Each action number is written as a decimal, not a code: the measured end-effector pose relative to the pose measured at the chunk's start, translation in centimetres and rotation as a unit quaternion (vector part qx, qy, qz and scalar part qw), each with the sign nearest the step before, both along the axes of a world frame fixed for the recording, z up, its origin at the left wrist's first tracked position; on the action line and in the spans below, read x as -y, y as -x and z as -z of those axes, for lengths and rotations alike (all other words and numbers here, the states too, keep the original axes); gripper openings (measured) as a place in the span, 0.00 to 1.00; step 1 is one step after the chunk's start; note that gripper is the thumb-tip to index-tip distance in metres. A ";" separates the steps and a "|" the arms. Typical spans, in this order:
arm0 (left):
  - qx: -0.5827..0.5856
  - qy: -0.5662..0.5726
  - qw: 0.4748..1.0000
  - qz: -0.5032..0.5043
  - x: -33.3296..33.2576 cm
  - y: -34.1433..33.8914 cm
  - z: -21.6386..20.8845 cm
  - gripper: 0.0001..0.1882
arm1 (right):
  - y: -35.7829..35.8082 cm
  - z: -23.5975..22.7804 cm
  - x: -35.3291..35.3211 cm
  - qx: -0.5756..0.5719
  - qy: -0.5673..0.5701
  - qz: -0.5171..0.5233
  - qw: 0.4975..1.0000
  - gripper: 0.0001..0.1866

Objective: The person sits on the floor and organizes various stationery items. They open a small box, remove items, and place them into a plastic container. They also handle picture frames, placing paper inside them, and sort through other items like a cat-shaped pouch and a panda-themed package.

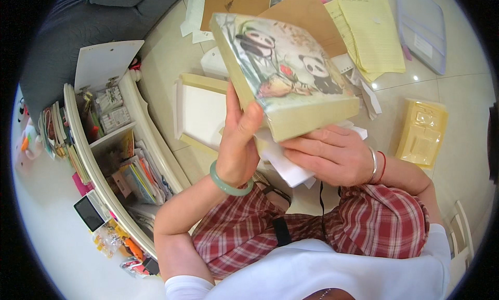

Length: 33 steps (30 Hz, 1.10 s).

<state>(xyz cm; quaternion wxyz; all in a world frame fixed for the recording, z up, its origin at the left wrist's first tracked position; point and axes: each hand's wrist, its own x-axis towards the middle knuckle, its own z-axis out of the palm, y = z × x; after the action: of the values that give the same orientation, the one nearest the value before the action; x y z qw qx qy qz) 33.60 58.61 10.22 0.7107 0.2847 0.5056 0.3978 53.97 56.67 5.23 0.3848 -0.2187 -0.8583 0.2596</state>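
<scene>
A pale yellow box (288, 66) with two pandas, bamboo and a red flower on its top is held tilted above my lap. My left hand (240, 139) grips its near left corner, the thumb on the side wall and the fingers passing behind. Beneath the near edge, my right hand (332, 154) has its fingers pressed together over folded white paper (291, 167), touching the box's underside. The right thumb is hidden. Part of the paper shows between the hands, and the box covers the rest.
On the tiled floor lie an open shallow box (200, 113), brown cardboard (312, 16), yellow lined sheets (371, 35), a clear plastic case (423, 29) and a yellow moulded tray (423, 133). An open cabinet (112, 139) with books stands at left, near a dark sofa (67, 45).
</scene>
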 end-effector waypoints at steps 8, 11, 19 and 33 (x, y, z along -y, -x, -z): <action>-0.031 -0.088 0.995 0.027 1.0 1.0 1.2 0.62 | 0.6 0.4 -0.4 -0.021 0.147 -0.033 0.988 0.17; -0.127 -0.144 0.978 0.076 0.8 0.2 1.1 0.61 | 1.0 0.6 -0.2 -0.053 0.194 -0.027 0.979 0.16; -0.323 -0.190 0.919 0.121 -2.0 1.4 0.5 0.39 | 1.2 0.1 -2.4 -0.026 0.109 0.064 0.992 0.17; -0.192 -0.176 0.964 0.048 7.3 3.5 6.1 0.36 | -7.0 9.9 -4.2 -0.217 0.598 0.307 0.708 0.29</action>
<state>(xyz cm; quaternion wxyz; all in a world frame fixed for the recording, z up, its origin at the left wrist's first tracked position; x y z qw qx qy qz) 30.14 51.31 4.09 0.5574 0.5001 0.5401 0.3841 60.95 60.84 -4.63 0.4073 -0.5918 -0.3020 0.6266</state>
